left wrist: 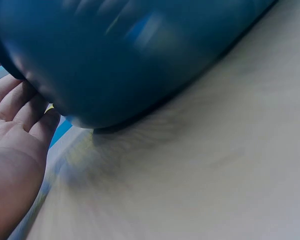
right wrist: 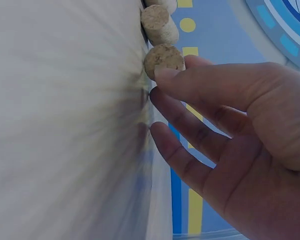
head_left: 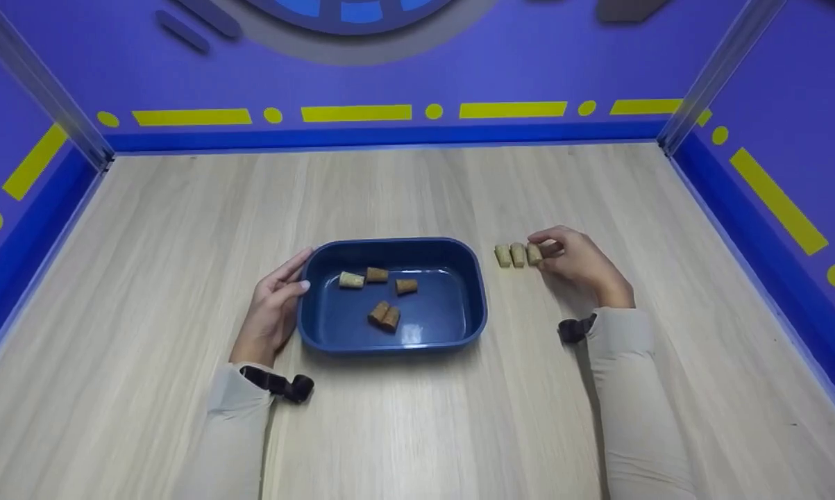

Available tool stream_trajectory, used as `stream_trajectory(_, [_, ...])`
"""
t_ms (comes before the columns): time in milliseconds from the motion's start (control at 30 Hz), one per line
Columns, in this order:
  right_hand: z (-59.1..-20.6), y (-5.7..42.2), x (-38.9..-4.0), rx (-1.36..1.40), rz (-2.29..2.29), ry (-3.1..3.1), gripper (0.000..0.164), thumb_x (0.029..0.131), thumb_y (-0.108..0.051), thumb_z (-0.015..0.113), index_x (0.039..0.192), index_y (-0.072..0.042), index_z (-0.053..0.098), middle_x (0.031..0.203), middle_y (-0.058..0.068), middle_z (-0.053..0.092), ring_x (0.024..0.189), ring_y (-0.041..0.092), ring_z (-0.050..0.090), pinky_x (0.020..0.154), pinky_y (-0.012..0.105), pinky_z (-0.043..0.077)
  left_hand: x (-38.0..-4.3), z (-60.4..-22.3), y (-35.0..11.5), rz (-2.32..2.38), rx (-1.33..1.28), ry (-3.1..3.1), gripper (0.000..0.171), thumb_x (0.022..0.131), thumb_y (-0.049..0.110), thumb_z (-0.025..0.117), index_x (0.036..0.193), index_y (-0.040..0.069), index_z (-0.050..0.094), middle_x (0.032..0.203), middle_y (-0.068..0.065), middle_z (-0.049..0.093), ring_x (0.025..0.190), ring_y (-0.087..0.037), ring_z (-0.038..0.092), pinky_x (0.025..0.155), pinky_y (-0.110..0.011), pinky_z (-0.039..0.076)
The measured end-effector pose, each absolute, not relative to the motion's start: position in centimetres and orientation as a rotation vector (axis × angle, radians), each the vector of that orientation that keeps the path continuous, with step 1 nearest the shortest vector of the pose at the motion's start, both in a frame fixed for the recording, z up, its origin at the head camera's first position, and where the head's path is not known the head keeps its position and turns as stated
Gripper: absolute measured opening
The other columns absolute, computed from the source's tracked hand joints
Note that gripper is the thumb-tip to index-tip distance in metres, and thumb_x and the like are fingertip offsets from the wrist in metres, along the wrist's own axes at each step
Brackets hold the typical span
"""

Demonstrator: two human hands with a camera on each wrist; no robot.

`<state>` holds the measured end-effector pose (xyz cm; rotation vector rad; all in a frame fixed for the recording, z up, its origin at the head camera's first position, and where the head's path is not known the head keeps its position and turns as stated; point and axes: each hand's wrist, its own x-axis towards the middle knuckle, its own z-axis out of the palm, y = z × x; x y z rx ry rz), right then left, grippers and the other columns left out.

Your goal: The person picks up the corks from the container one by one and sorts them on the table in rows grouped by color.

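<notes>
A dark blue rectangular tub [head_left: 393, 346] stands on the table, with several tapered corks in it, among them a pale cork [head_left: 351, 280] and a brown cork [head_left: 407, 286]. My left hand [head_left: 268, 312] holds the tub's left end, thumb at the rim and fingers along the outer wall. To the right of the tub, three pale corks stand side by side in a row. The rightmost cork [head_left: 534, 253] is pinched between the thumb and index finger of my right hand [head_left: 580, 264]; the right wrist view shows its round end [right wrist: 162, 55]. Beside it is the middle cork [head_left: 518, 255].
A pale wood-grain table [head_left: 417, 430] lies under everything. Purple panels with yellow marks enclose its back and sides, the back panel [head_left: 361, 83] standing well beyond the tub. Black wrist cameras sit on both sleeves, the left camera [head_left: 299, 387] near the tub's front-left corner.
</notes>
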<state>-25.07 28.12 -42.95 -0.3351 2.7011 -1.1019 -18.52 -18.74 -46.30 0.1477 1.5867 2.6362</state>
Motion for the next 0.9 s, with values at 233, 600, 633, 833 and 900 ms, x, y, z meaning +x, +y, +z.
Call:
stream_trajectory(233, [-43.13,28.09,-25.23,-0.306,-1.085,2.670,0.044,0.088,0.006,0.056,0.132,0.002,0.054,0.128,0.024,0.056,0.116,0.037,0.056,0.092,0.041,0.050,-18.53,-46.43,-18.71,2.640,0.160,1.580,0.057,0.086,-0.014,0.045,0.142,-0.013,0.033,0.137,-0.009,0.056,0.123,-0.010,0.055,0.100,-0.023,0.047])
stream_trajectory(600, [-43.07,28.08,-25.11,-0.318,-1.090,2.646,0.047,0.089,0.003,0.059,0.135,0.001,0.052,0.124,0.024,0.059,0.113,0.035,0.058,0.084,0.029,0.051,-18.52,-46.28,-18.68,2.647,0.156,1.566,0.058,0.085,-0.014,0.045,0.141,-0.014,0.033,0.142,-0.016,0.050,0.126,-0.011,0.053,0.105,-0.024,0.043])
stream_trajectory(633, [-43.05,28.09,-25.11,-0.314,-1.091,2.644,0.047,0.089,0.002,0.059,0.135,0.000,0.052,0.124,0.024,0.059,0.113,0.035,0.058,0.084,0.030,0.051,-18.52,-46.28,-18.69,2.647,0.154,1.566,0.058,0.085,-0.014,0.045,0.141,-0.014,0.033,0.143,-0.016,0.049,0.125,-0.011,0.053,0.105,-0.025,0.043])
stream_trajectory(833, [-42.90,28.07,-25.24,-0.283,-1.089,2.642,0.048,0.088,0.000,0.061,0.135,-0.001,0.052,0.127,0.022,0.059,0.115,0.034,0.058,0.089,0.038,0.051,-18.47,-46.28,-18.71,2.649,0.155,1.572,0.057,0.085,-0.014,0.045,0.141,-0.014,0.033,0.141,-0.014,0.052,0.124,-0.009,0.054,0.103,-0.023,0.044])
stream_trajectory(900, [-42.77,28.04,-25.26,-0.286,-1.091,2.649,0.048,0.088,-0.001,0.062,0.135,0.000,0.053,0.128,0.022,0.058,0.115,0.036,0.057,0.091,0.041,0.050,-18.46,-46.27,-18.71,2.650,0.156,1.572,0.057,0.085,-0.015,0.045,0.141,-0.015,0.033,0.140,-0.014,0.052,0.124,-0.009,0.054,0.103,-0.022,0.044])
